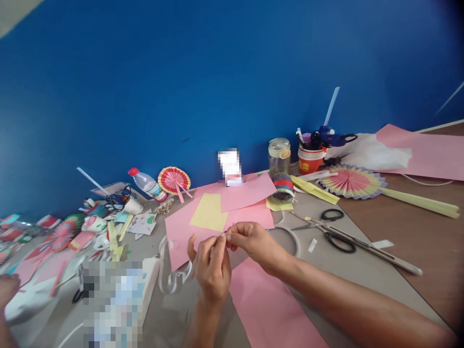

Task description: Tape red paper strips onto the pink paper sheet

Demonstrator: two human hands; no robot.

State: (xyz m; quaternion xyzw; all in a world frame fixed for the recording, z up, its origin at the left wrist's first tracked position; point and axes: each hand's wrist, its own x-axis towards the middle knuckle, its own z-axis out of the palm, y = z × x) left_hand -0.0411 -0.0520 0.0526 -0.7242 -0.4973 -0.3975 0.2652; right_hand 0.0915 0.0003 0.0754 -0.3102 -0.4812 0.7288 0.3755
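My left hand [211, 267] and my right hand [250, 240] meet over the table, fingertips pinched together on a small thin strip [224, 235] that I cannot make out clearly. Both hands are closed in a pinch. Under them lie pink paper sheets [250, 193] with a yellow sheet [209, 211] on top. Another pink sheet [270, 309] runs towards me under my right forearm. A white curled paper strip [172, 278] lies just left of my left hand.
Large scissors [348, 237] lie to the right. At the back stand a glass jar [279, 155], a red cup of tools [310, 157], a water bottle [148, 183] and folded paper fans [174, 180] [351, 181]. Craft clutter fills the left side. Another person's hand [7, 290] shows at the left edge.
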